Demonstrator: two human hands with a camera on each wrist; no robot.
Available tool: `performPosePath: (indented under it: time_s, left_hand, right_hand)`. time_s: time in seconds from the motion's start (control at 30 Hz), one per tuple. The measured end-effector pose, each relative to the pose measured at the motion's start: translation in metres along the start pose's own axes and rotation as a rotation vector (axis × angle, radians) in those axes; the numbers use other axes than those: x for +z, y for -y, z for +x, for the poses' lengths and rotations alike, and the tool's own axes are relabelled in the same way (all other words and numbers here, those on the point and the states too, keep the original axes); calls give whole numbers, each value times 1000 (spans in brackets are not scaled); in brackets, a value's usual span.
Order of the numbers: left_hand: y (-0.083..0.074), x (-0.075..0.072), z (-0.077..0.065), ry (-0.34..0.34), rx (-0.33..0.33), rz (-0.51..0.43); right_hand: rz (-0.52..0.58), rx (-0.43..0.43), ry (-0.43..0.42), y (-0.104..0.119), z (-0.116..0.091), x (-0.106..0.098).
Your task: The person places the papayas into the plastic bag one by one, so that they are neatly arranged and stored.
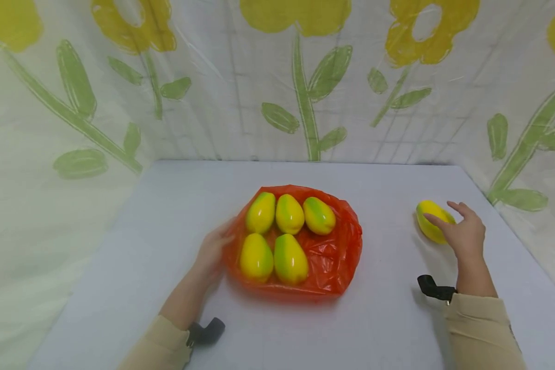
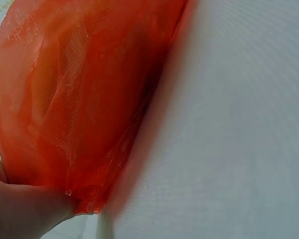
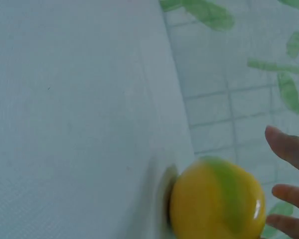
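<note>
A red plastic bag [image 1: 326, 259] lies spread open in the middle of the table, with several glossy yellow-and-green mango-like fruits [image 1: 290, 214] in two rows on it. My left hand [image 1: 214, 253] holds the bag's left edge; in the left wrist view the thumb lies against the red plastic [image 2: 84, 99], and the other fingers are mostly hidden. At the right, one more mango-like fruit [image 1: 426, 221] lies on the table. Around its right side my right hand [image 1: 469, 234] is spread, thumb and fingers apart. In the right wrist view the fingers are beside this fruit [image 3: 214, 204], not closed on it.
The white table [image 1: 384, 329] ends at a back edge against a hanging curtain [image 1: 203, 103] with painted yellow flowers and green leaves. Curtain also hangs along the left and right sides. Each wrist wears a black camera mount [image 1: 435, 289].
</note>
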State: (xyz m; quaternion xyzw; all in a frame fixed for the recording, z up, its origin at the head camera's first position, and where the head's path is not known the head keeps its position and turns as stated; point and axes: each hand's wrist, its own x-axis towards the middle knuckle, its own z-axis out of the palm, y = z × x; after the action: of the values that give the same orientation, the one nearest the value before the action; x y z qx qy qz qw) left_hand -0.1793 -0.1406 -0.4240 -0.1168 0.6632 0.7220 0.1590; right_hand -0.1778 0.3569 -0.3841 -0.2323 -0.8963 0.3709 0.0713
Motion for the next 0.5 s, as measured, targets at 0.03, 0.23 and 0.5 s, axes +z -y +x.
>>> performPosePath:
  time_s: [0.03, 0.23, 0.5]
  left_hand:
    - [0, 0, 0, -2, 1, 0]
    - [-1, 1, -2, 12, 8, -4]
    - [-1, 1, -2, 11, 8, 6]
  right_hand:
    - [1, 13, 4, -3, 1, 1]
    - [1, 66, 40, -16, 5, 5]
    - [59, 86, 41, -24, 5, 8]
